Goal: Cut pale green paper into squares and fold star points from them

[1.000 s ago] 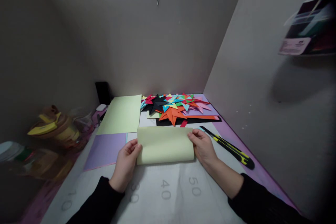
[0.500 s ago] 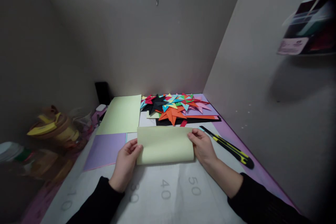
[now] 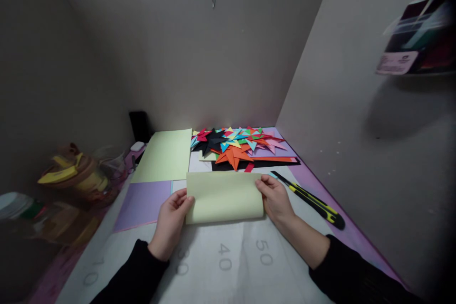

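A pale green sheet of paper (image 3: 224, 197), bent over on itself with a rounded near edge, is held between both hands just above the table. My left hand (image 3: 171, 218) pinches its left edge, thumb on top. At the right edge, my right hand (image 3: 278, 201) grips the paper between thumb and fingers. Beyond the sheet lies a pile of folded paper stars, with an orange star (image 3: 234, 156) in front and a black star (image 3: 213, 141) behind it. To the right of my right hand rests a black and yellow utility knife (image 3: 313, 204).
A larger pale green sheet (image 3: 164, 154) and purple paper (image 3: 144, 204) lie at the left. Blurred containers, including a brown basket (image 3: 73, 175), stand along the left side. A black phone-like object (image 3: 139, 126) leans by the wall. White numbered covering (image 3: 203, 266) lies in front.
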`<state>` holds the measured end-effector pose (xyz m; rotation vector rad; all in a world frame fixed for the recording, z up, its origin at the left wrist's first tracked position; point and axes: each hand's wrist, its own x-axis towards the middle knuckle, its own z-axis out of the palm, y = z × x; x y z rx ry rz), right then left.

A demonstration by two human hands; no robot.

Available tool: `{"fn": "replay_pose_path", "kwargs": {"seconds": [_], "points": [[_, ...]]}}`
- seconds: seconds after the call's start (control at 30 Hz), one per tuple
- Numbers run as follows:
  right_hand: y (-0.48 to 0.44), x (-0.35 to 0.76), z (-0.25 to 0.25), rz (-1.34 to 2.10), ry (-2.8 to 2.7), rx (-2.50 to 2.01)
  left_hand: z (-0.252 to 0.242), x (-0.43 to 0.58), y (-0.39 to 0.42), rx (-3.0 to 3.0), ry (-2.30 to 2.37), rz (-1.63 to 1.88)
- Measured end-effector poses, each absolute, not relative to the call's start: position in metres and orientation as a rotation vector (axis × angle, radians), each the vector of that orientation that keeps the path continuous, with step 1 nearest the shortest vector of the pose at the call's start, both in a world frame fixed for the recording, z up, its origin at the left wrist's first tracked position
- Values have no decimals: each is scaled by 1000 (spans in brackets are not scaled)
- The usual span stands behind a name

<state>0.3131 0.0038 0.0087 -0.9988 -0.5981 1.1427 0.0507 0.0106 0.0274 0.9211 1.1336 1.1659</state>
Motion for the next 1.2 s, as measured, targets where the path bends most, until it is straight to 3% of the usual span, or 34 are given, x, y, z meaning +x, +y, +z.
{"fn": "replay_pose_path", "kwargs": {"seconds": [1.2], "points": [[5,314,5,1122,-573,-1013,25,50,11,895,1160,1155]]}}
